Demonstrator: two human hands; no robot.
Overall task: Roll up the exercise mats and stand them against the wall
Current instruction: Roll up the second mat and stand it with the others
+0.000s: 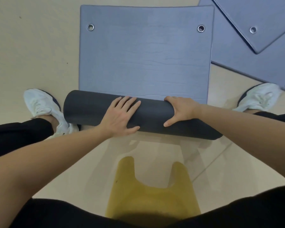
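A blue-grey exercise mat (pixel 145 53) lies on the floor ahead of me, its far end flat with two metal eyelets. Its near end is wound into a thick dark roll (pixel 89 107) lying across between my feet. My left hand (pixel 121 115) rests flat on top of the roll near its middle, fingers spread. My right hand (pixel 179 109) cups the roll further right, fingers over the far side and thumb on the near side. Both hands press on the roll.
Two more blue mats (pixel 260 23) lie flat and overlapping at the top right. My white shoes (pixel 41 106) (pixel 258 96) stand either side of the roll. A yellow stool (pixel 151 191) sits under me on the beige floor (pixel 31 46).
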